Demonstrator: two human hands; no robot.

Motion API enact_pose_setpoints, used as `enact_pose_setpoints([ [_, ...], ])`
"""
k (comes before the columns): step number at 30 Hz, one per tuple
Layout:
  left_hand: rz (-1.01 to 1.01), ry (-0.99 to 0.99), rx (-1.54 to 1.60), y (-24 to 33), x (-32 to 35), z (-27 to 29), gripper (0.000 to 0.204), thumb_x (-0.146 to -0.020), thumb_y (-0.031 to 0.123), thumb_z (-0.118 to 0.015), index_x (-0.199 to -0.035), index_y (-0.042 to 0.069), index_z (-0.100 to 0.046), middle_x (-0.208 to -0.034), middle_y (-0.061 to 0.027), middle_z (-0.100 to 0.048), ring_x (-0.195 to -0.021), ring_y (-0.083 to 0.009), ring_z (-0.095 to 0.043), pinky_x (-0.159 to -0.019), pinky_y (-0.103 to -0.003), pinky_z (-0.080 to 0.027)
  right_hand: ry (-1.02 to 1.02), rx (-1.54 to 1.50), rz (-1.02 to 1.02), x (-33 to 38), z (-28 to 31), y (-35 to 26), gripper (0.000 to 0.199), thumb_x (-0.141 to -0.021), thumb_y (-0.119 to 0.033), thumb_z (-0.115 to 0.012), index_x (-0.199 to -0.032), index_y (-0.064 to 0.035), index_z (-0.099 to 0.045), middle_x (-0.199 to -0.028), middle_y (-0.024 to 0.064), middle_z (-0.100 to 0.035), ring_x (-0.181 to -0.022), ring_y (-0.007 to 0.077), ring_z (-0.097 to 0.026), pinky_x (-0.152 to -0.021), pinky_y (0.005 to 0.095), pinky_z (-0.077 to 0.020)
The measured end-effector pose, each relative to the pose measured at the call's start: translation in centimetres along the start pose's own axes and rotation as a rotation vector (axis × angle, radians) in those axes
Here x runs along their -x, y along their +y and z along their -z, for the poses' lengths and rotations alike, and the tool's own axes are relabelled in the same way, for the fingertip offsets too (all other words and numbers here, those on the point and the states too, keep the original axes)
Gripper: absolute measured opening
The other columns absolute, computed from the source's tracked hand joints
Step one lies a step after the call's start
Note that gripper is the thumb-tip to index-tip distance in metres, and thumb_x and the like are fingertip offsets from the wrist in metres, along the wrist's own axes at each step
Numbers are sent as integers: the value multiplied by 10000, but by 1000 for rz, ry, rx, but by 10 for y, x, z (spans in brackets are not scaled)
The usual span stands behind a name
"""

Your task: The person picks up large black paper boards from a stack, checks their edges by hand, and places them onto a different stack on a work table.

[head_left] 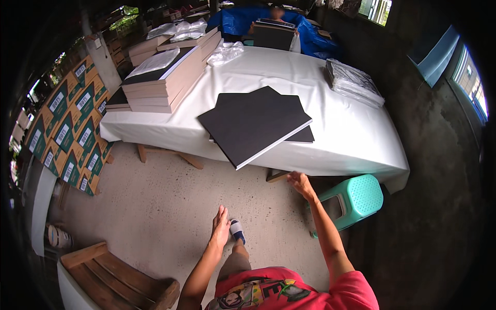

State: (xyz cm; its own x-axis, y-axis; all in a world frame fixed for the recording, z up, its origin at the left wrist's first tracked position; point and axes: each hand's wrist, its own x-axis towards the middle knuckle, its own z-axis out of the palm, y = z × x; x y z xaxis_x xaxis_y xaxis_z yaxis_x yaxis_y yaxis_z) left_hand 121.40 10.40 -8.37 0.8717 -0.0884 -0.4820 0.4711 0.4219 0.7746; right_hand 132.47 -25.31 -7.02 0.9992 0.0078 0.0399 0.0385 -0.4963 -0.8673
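From my end: dim room, concrete floor (pixel 155 191), rough dark wall (pixel 431 129) on the right, daylight at the windows (pixel 376 10). Table (pixel 361 139) fills the middle under a glossy white cover, wrinkled and draped over the front edge. I'd watch that: a hard pull could drag the cover and everything on it.

Cartons (pixel 67 129) piled at left. Far end, a co-worker (pixel 277 14) has a dark panel in front of a blue tarp (pixel 227 20). Stack (pixel 155 98) on the table's left carries loose plastic; slick, so a bump could shift its top layer.

Chair (pixel 111 276) lower left. Stool (pixel 368 196) just beside the right forearm; a sidestep could clip it.

Black boards (pixel 253 126) lie skewed at the table's front middle. Top one's near corner looks past the edge, so a knock there could tip or slide it off.

Left hand (pixel 221 227): fingers extended, holding nothing. Right hand (pixel 299 183): near the table edge, fingers bent; can't tell if clenched, nothing visible in it.
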Motion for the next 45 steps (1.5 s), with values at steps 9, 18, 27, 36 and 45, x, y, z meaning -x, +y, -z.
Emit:
enact_pose_setpoints([
  [9,50,-185,237,88,-210,-45,718,-938,492,-487,-1478,108,-208,-1513,-97,-268,-1402,-242,-219,-1136,-432,-164,512,512,133,-253,73,64,176,-818,-82,-624,-963,-2,-563,-923,192,-606,-899,378,-582,-761,435,-477],
  [18,-24,-194,23,195,-193,-123,589,-800,-52,-501,-1376,26,-399,-1166,-65,-579,-1081,-174,-553,-956,-308,-406,310,824,-191,-347,134,109,418,-891,-360,-582,-1116,-10,-550,-1042,179,-592,-997,350,-568,-789,478,-466],
  [27,-68,91,-662,286,-283,-88,719,-653,-88,-500,-1358,54,-482,-1217,-88,-596,-1188,-198,-525,-1062,-308,-302,-3,711,-425,-283,133,90,496,-797,-482,-661,-976,-29,-564,-903,200,-623,-884,378,-612,-759,458,-479],
  [36,-323,234,-1291,294,-459,-69,622,-962,372,-458,-1495,178,-201,-1510,-149,-281,-1441,-326,-90,-1157,-477,-116,574,349,-307,-365,121,99,520,-898,-446,-578,-979,68,-588,-870,237,-622,-825,397,-603,-758,436,-475],
  [45,-270,300,-1333,268,-499,-89,621,-961,562,-305,-1494,261,-203,-1554,-148,-144,-1426,-389,-92,-1153,-499,-141,347,67,-763,-400,139,100,783,-873,-687,-440,-580,38,-465,-555,141,-447,-552,229,-418,-585,417,-399],
])
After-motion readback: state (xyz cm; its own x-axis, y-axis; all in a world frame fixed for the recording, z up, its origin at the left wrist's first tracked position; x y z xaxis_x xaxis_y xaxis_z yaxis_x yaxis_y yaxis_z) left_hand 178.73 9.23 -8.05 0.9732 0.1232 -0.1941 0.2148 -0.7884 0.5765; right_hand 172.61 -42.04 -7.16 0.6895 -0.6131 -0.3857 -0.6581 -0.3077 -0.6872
